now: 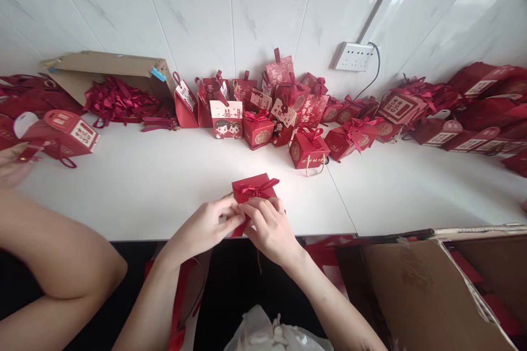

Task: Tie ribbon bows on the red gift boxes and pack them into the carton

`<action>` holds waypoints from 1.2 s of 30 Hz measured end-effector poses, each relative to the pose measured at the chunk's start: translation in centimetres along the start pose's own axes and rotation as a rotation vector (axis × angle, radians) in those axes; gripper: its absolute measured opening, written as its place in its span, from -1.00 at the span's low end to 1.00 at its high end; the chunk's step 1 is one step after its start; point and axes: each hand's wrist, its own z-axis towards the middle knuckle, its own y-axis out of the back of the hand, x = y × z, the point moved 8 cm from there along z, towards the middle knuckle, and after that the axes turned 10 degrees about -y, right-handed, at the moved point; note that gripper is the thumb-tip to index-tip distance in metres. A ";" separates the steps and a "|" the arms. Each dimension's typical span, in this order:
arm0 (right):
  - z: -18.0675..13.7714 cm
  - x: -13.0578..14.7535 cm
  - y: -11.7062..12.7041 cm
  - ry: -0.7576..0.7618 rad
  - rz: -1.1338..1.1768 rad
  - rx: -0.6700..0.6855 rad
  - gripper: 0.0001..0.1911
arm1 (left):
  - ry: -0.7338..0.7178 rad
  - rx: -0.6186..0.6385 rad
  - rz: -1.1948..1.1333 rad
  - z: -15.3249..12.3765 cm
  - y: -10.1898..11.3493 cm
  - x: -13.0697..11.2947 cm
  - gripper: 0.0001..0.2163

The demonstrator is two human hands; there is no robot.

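Observation:
A small red gift box with a dark red ribbon bow on top sits near the front edge of the white table. My left hand and my right hand meet at the box's near side. The fingers of both are pinched together on the box and its ribbon. The box's front face is hidden behind my fingers.
Many red gift boxes are heaped along the tiled wall. An open cardboard box of red ribbons lies at back left. Another person's arm and hand work at far left. An open carton stands at lower right. A wall socket hangs above.

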 end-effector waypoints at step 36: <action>-3.6 -8.9 -0.3 -0.841 0.767 0.254 -0.62 | -0.364 -0.348 0.505 5.2 -0.9 -2.0 -0.95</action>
